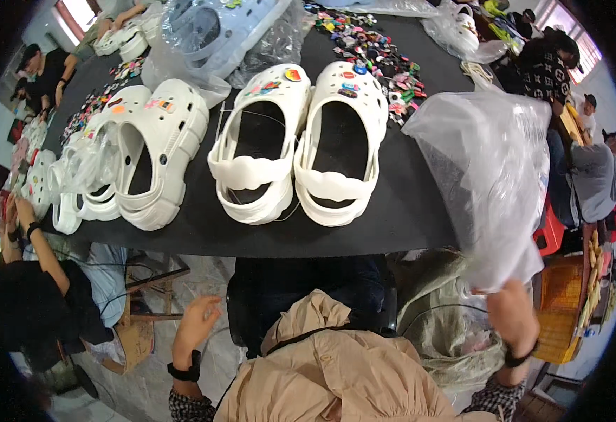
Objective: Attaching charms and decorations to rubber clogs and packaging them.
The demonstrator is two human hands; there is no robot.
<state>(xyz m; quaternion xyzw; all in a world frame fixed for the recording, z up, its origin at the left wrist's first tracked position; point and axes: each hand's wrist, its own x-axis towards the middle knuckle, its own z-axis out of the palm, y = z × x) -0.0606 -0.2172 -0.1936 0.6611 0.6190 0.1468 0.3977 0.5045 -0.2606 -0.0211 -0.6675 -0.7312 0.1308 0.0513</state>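
My right hand (pixel 513 316), blurred by motion, is closed on the lower end of a clear plastic bag (pixel 487 155) at the table's right edge. The bag hangs over that edge and looks crumpled. My left hand (pixel 199 318) is off the table to the left of my lap, fingers loosely stretched and holding nothing. Straight ahead stands a pair of white clogs, a left clog (pixel 251 167) and a right clog (pixel 336 179), heel straps toward me. Colourful charms (pixel 292 74) sit on their toes, and a thin loop of cord runs around the left one.
More white clogs (pixel 154 183) stand to the left on the black table (pixel 287 243), some under plastic. Loose charms (pixel 385 67) are heaped behind. A light blue clog (pixel 216 35) lies in plastic at the back. A sack (pixel 455 341) is at lower right. Several people work around.
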